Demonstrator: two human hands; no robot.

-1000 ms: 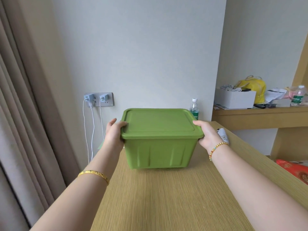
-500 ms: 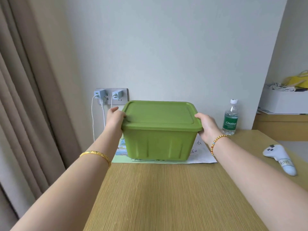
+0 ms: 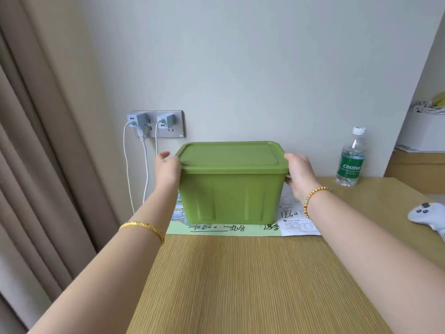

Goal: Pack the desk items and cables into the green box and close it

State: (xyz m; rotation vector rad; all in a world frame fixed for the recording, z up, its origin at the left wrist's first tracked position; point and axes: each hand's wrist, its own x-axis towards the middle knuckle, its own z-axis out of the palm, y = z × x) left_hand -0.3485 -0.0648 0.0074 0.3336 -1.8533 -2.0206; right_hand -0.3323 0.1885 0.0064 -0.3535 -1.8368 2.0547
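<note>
Both hands, left (image 3: 167, 168) & right (image 3: 299, 171), grasp the lidded green plastic box (image 3: 231, 189) on printed paper sheets (image 3: 292, 222), far desk edge; clear water bottle (image 3: 351, 157) far right, white game controller (image 3: 429, 216) at right edge.

Tabletop (image 3: 252, 285): light wood, fine lengthwise grain, near half bare. Far centre, printed papers (image 3: 298, 225) lie flat, handwritten numbers along the near edge. Green box (image 3: 231, 196), lid on, stands on those papers, near the wall. Far right, clear water bottle (image 3: 351, 160) with green label, upright, well apart from the box. Right edge, pale game controller (image 3: 428, 214) lies flat, partly cut off by the frame.
</note>
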